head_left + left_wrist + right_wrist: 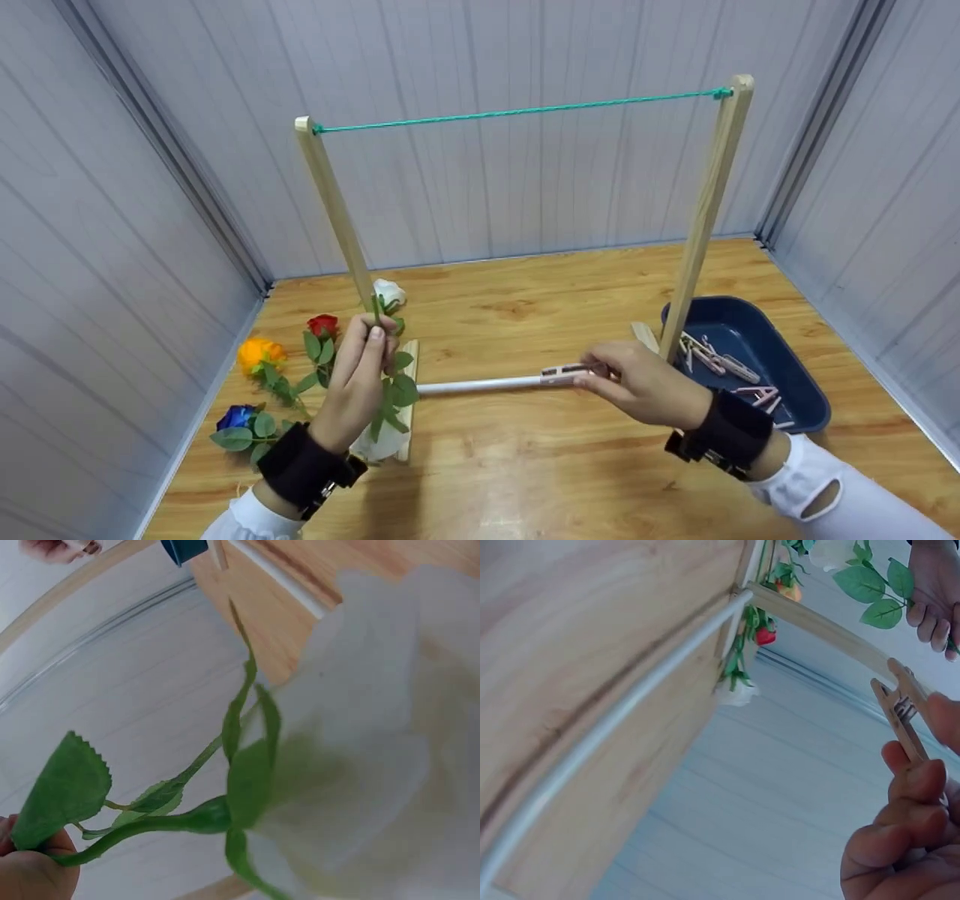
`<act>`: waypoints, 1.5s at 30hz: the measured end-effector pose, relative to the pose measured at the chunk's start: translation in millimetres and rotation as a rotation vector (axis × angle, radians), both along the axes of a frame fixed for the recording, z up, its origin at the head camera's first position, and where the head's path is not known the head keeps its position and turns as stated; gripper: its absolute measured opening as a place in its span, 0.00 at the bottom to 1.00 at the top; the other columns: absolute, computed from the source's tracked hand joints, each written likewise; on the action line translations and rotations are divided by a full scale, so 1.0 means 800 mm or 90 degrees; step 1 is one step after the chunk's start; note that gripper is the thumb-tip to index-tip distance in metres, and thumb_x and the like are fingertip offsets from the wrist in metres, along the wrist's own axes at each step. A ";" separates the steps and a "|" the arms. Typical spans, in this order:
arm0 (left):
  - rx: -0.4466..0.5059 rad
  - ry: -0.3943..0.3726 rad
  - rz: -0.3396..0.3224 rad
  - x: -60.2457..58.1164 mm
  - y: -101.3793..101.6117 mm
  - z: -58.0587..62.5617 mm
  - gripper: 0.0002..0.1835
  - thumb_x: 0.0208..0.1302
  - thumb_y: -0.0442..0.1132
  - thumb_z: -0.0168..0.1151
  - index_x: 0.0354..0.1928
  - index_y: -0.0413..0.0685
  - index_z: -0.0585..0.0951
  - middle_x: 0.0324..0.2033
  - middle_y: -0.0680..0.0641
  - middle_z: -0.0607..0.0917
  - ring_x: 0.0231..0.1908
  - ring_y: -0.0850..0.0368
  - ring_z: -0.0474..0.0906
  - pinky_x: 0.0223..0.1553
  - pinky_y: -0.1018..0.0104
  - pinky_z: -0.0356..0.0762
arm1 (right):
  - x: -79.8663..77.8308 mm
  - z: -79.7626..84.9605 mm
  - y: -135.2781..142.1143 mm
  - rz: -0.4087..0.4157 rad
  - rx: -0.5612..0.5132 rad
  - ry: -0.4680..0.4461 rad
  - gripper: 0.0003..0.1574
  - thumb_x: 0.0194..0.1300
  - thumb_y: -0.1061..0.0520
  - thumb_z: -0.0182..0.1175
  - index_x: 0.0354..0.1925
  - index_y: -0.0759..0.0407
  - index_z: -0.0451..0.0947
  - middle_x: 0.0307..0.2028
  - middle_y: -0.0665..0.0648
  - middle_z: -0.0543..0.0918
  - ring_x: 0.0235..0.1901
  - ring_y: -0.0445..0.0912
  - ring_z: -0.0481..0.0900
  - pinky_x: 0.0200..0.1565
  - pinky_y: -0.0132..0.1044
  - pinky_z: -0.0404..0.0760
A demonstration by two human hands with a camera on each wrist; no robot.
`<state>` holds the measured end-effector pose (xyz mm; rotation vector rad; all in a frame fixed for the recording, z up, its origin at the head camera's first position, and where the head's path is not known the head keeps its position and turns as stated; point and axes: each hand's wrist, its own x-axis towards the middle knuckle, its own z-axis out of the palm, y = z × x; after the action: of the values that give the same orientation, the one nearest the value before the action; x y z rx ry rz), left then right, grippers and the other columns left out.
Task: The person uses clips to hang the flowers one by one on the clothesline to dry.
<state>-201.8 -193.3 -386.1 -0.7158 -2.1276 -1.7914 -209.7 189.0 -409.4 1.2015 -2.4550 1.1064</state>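
Note:
My left hand (pixel 356 382) pinches the green stem of a white rose (pixel 375 742) between thumb and fingers. The rose hangs head down, its stem end poking up above my fingertips and its leaves below them. My right hand (pixel 641 382) pinches a pale pink clothespin (pixel 562 373) by one end, with the clip end pointing left in the head view. The right wrist view shows the same clothespin (pixel 896 720) with its spring between thumb and fingers. Both hands are in front of a wooden stand, below its green string (pixel 517 112).
Two wooden posts (pixel 705 217) hold the string, and a white rod (pixel 480 385) joins them low down. On the left lie a red rose (pixel 322 325), an orange flower (pixel 260 355), a blue rose (pixel 236 417) and another white rose (pixel 389 292). A dark blue tray (pixel 814 401) holds several clothespins.

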 end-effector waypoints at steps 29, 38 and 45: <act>0.165 0.059 0.068 -0.084 0.044 0.112 0.15 0.87 0.33 0.34 0.47 0.41 0.73 0.30 0.51 0.67 0.27 0.60 0.62 0.32 0.69 0.65 | -0.076 0.170 -0.074 0.016 -0.028 0.271 0.01 0.75 0.70 0.64 0.43 0.69 0.82 0.29 0.60 0.74 0.28 0.45 0.66 0.33 0.34 0.63; 0.165 0.063 0.068 -0.096 0.050 0.138 0.15 0.87 0.33 0.33 0.48 0.42 0.73 0.29 0.51 0.67 0.27 0.59 0.61 0.33 0.68 0.65 | -0.094 0.210 -0.106 -0.002 -0.016 0.277 0.08 0.80 0.64 0.62 0.44 0.72 0.81 0.31 0.62 0.78 0.30 0.50 0.68 0.35 0.36 0.63; 0.167 0.087 0.076 -0.105 0.050 0.149 0.15 0.87 0.32 0.34 0.48 0.41 0.73 0.29 0.50 0.68 0.27 0.59 0.62 0.33 0.68 0.67 | -0.101 0.235 -0.123 -0.010 -0.013 0.285 0.10 0.80 0.63 0.61 0.43 0.73 0.81 0.33 0.64 0.81 0.31 0.53 0.71 0.36 0.36 0.65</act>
<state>-286.1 -153.0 -266.8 -0.6115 -1.7663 -1.8539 -290.6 90.5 -221.7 1.2591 -2.1018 0.7529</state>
